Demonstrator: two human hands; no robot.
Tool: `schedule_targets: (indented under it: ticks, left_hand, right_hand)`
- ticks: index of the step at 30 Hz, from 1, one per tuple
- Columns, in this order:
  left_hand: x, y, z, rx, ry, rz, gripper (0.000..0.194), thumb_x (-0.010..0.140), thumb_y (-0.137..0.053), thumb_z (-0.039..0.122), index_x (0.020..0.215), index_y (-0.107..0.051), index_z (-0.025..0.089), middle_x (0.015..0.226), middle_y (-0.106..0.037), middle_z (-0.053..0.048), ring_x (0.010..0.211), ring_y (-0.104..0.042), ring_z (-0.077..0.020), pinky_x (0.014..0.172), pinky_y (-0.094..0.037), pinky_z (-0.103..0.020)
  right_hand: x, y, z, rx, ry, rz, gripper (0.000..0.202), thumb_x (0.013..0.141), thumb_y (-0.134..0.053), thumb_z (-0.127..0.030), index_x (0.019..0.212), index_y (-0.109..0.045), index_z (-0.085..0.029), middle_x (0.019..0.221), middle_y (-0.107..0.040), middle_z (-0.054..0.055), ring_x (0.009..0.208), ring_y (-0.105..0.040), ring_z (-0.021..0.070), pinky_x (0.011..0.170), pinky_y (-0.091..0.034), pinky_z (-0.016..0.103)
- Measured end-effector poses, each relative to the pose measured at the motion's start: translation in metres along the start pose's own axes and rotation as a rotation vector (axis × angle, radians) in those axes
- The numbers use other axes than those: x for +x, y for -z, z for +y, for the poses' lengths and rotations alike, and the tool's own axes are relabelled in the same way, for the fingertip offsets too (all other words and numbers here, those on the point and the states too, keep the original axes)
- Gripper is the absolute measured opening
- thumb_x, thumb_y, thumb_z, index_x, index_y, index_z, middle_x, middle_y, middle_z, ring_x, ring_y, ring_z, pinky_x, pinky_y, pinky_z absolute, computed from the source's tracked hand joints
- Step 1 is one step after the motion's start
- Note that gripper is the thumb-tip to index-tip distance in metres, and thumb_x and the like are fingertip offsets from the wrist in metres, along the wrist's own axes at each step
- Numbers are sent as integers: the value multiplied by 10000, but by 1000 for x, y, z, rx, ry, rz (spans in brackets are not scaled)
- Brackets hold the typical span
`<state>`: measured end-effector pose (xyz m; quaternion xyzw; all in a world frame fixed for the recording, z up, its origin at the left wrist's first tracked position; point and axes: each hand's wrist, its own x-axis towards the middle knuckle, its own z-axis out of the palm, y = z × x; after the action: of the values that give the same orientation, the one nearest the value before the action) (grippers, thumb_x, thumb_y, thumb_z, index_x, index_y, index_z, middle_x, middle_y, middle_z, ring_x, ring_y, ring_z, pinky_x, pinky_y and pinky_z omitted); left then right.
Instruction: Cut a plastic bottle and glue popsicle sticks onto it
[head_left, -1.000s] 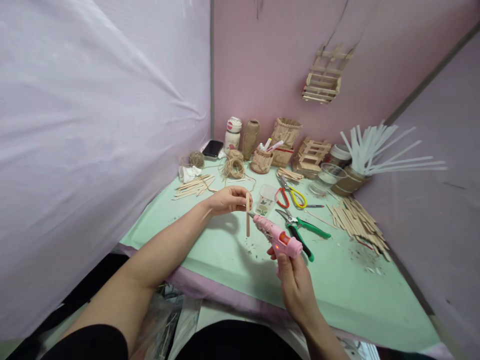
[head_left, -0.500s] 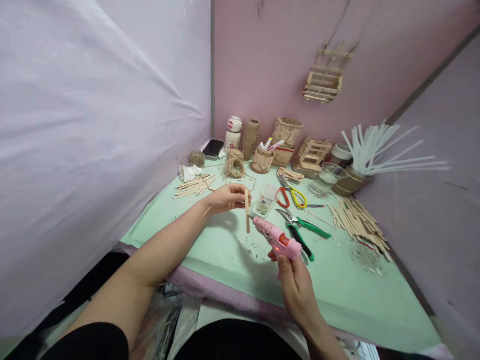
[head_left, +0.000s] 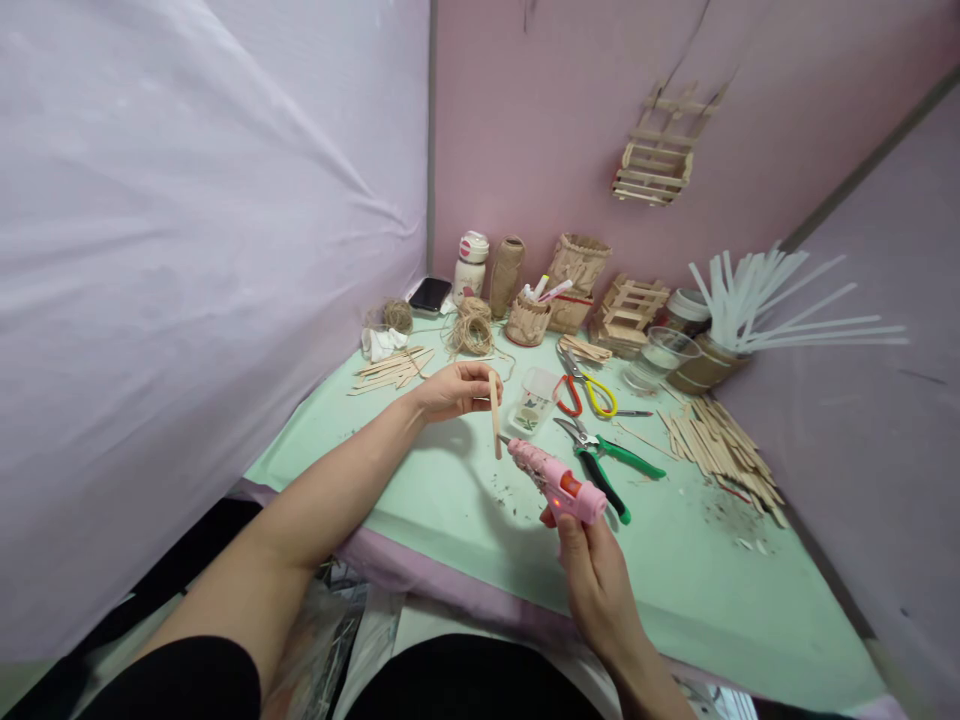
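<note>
Pinched between the fingers of my left hand [head_left: 459, 390] is a flat wooden stick [head_left: 495, 425], hanging down over the table. My right hand [head_left: 592, 570] is wrapped round the handle of a pink glue gun [head_left: 555, 480] with a small orange light. The gun's nozzle points left, at the lower part of the stick; whether it touches is too small to tell. Just behind the gun stands a clear plastic cup [head_left: 535, 400]. Green-handled pruning shears [head_left: 600, 455] lie to the right of the gun, with red and yellow-handled scissors [head_left: 586, 388] behind them.
Loose wooden sticks lie in piles at the right [head_left: 724, 450] and left [head_left: 394, 370]. Along the back stand twine [head_left: 471, 328], a white bottle [head_left: 470, 270], a pen holder [head_left: 528, 322] and glue sticks [head_left: 742, 300] in a container. A stick rack [head_left: 652, 165] hangs on the wall.
The lower end of the wooden stick has risen slightly. Both hands keep their hold, and the view has shifted a little.
</note>
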<state>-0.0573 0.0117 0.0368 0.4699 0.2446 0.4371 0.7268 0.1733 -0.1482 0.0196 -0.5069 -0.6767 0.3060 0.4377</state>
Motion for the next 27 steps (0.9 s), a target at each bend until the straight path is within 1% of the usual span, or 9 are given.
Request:
schedule_targets:
  ticks: [7, 11, 16, 21, 27]
  left_hand:
    - [-1, -1, 1, 0, 2, 26, 329, 564, -931, 297, 710, -699, 115, 716, -668, -29, 671, -636, -103, 671, -512, -236]
    - [-1, 0, 1, -5, -1, 27, 316, 578, -924, 288, 714, -696, 115, 719, -665, -27, 673, -630, -99, 683, -514, -240]
    - [0, 1, 1, -6, -4, 21, 308, 587, -919, 282, 711, -691, 117, 723, -658, -23, 680, -626, -97, 690, -513, -242]
    - [0, 2, 0, -6, -9, 18, 305, 601, -914, 278, 725, -689, 114, 731, -651, -20, 686, -624, -96, 708, -512, -250]
    - [1, 4, 0, -5, -17, 19, 315, 600, -914, 284, 731, -686, 110, 726, -648, -19, 685, -623, -100, 706, -511, -253]
  right_hand:
    - [-1, 1, 0, -18, 8, -20, 512, 984, -348, -565, 1166, -671, -211, 786, -667, 88, 747, -624, 253, 651, -527, 352]
    - [-1, 2, 0, -16, 9, -27, 498, 986, -347, -554, 1143, -677, -216, 787, -665, 88, 774, -629, 263, 692, -536, 372]
    - [-2, 2, -1, -9, 11, -24, 481, 983, -360, -551, 1089, -688, -215, 759, -651, 78, 756, -622, 255, 705, -541, 374]
    - [-4, 2, 3, -9, 0, -14, 474, 987, -367, -545, 1085, -682, -205, 755, -648, 73, 746, -619, 243, 687, -538, 352]
    - [-4, 3, 3, -32, 5, -21, 479, 987, -362, -550, 1049, -692, -207, 697, -626, 56, 704, -605, 239, 697, -537, 362]
